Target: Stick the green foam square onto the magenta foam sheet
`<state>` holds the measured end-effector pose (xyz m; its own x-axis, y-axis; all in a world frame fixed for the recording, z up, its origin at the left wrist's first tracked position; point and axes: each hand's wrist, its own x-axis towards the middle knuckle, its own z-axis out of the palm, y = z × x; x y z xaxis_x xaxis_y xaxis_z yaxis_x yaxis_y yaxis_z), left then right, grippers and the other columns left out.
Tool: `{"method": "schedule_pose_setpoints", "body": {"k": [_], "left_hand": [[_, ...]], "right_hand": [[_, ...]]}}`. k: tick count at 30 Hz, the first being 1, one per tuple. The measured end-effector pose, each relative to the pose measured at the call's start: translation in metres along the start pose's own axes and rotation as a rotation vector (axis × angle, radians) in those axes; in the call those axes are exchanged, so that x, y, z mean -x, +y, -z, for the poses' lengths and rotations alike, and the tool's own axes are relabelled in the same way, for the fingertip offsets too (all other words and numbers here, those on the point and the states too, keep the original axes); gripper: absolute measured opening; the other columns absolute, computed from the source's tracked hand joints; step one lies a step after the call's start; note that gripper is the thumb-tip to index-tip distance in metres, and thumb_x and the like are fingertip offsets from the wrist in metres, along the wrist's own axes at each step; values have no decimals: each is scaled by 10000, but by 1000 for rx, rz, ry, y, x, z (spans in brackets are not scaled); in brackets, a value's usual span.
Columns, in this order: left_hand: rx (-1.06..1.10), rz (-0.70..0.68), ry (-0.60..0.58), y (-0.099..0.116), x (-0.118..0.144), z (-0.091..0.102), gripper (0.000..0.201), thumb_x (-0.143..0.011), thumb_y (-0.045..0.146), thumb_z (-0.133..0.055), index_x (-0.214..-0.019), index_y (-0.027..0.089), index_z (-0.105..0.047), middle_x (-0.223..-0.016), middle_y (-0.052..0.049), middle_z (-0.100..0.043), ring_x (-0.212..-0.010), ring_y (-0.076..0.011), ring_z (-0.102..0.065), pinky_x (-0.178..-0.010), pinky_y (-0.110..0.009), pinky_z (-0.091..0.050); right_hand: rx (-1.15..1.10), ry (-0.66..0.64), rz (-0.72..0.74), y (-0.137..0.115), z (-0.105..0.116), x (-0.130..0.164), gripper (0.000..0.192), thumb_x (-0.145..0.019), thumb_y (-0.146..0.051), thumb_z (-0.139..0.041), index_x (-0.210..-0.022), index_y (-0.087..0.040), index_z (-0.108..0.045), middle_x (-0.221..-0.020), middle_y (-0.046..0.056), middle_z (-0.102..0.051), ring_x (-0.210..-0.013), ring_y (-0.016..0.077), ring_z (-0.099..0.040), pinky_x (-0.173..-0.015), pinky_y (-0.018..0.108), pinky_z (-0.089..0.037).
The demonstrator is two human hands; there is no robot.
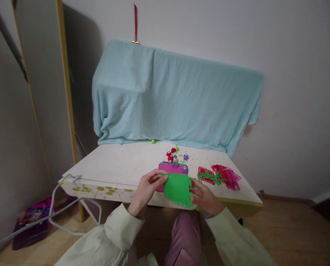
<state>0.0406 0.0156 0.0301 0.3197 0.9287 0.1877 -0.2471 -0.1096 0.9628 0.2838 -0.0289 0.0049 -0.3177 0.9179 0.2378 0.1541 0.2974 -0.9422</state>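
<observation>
Two hands are in view, the left hand (pixel 145 190) and the right hand (pixel 205 197), and together they hold one green sheet (pixel 178 190) with a scalloped lower edge. One pink sheet (pixel 169 170) lies on the one desk (pixel 120 164), with the edge of at least one more sheet showing behind it. About eight small punches (pixel 176 158) sit in a cluster: roughly three red, three purple and two green, though they are too small to count surely. One more small green piece (pixel 153 141) lies apart by the one blue cloth (pixel 173 96). Two heaps of cut scraps (pixel 219 175) lie to the right, one green-and-red, one pink.
</observation>
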Motion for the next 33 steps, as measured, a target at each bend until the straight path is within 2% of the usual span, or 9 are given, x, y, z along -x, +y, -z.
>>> {"method": "schedule_pose_setpoints", "body": {"k": [3, 5, 9, 12, 14, 18, 21, 23, 33], "left_hand": [[30, -71, 68, -6, -8, 4, 240, -739, 343, -727, -870, 151, -666, -874, -40, -662, -850, -161, -601, -774, -245, -461], [29, -107, 62, -8, -11, 5, 214, -762, 332, -710, -868, 153, -659, -900, -49, -669, -885, -174, -611, -817, -266, -467], [5, -239, 29, -10, -16, 4, 394, -812, 304, -670, -1178, 224, -546, -1283, -95, -553, -1153, -219, -533, -969, -356, -433], [-169, -350, 50, -15, -16, 2, 790, -768, 323, -720, -1417, 324, -271, -1506, -106, -280, -1294, -255, -403, -1009, -420, -410], [-372, -436, 38, -22, -15, 3, 874, -744, 352, -741, -1448, 326, -223, -1523, -109, -232, -1338, -277, -333, -1045, -454, -367], [-733, -571, -136, -49, -14, 10, 736, -672, 440, -773, -1327, 293, -473, -1422, -92, -407, -1309, -288, -348, -1086, -464, -292], [-897, -555, -223, -68, -18, 17, 330, -777, 433, -682, -1061, 266, -654, -1136, -61, -620, -1148, -252, -482, -993, -425, -369], [-958, -514, -229, -75, -21, 21, 188, -873, 379, -580, -955, 240, -677, -991, -54, -654, -1025, -221, -531, -911, -387, -407], [-999, -429, -250, -77, -24, 23, 214, -964, 302, -401, -955, 207, -592, -897, -50, -610, -877, -175, -557, -799, -292, -428]], "right_hand": [[322, 352, 154, -22, -19, -2, 294, -801, -366, -696, -1065, -243, -655, -1274, 99, -561, -1190, 258, -526, -1019, 430, -418], [527, 471, 271, -35, -23, -5, 67, -839, -267, -653, -891, -234, -681, -1166, 84, -618, -1144, 249, -555, -1004, 430, -431], [882, 598, 479, -41, -24, -10, 186, -862, -118, -588, -985, -234, -666, -1158, 89, -624, -1091, 235, -579, -963, 429, -455], [1119, 557, 588, -27, -26, -15, 266, -848, -62, -580, -1059, -209, -647, -1160, 106, -630, -1098, 243, -571, -975, 446, -439], [1186, 503, 587, -12, -28, -19, 237, -851, -57, -569, -1033, -186, -646, -1147, 117, -633, -1087, 246, -570, -966, 443, -444], [1225, 412, 464, 24, -36, -22, 176, -875, -75, -523, -955, -175, -645, -1094, 123, -636, -1018, 245, -581, -911, 428, -461], [1194, 342, 335, 44, -42, -21, 158, -892, -98, -499, -909, -182, -632, -1027, 106, -634, -953, 235, -581, -853, 404, -469], [1154, 317, 276, 51, -44, -20, 150, -899, -112, -494, -897, -189, -623, -997, 90, -628, -925, 228, -575, -833, 393, -465], [714, 299, 165, 62, -31, -26, 124, -870, -146, -575, -906, -235, -654, -930, 43, -618, -906, 200, -583, -808, 328, -465]]}}
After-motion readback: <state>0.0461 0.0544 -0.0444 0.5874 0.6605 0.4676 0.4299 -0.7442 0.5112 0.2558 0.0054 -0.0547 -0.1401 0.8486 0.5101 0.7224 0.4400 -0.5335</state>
